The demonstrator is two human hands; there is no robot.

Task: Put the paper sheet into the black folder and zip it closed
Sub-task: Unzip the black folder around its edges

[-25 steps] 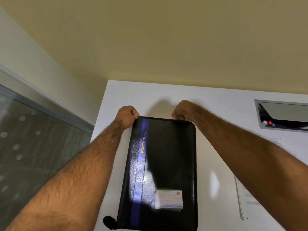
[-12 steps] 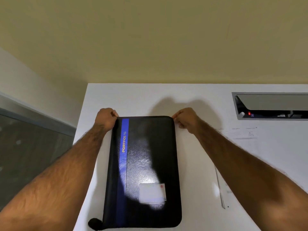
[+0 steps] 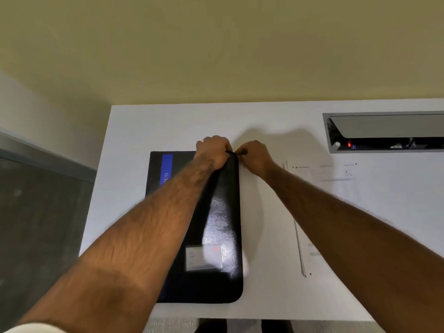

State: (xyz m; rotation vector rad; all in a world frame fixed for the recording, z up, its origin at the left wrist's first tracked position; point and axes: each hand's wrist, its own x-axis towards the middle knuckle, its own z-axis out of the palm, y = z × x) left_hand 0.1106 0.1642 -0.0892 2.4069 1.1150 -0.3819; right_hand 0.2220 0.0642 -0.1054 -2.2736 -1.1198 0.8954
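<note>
The black folder (image 3: 223,219) lies flat and closed on the white table (image 3: 269,248), blue stripe (image 3: 166,169) toward my left. My left hand (image 3: 213,151), clenched, presses its far right corner; my right hand (image 3: 254,155) pinches a small dark tab, apparently the zip pull (image 3: 242,153), at that corner. Paper sheets (image 3: 322,173) lie on the table to the right, near a recessed socket box (image 3: 384,132).

Gold letters "LIO" read on the blue stripe (image 3: 166,169) of the black folder (image 3: 223,212), at its eleven o'clock corner; other print is illegible
</note>
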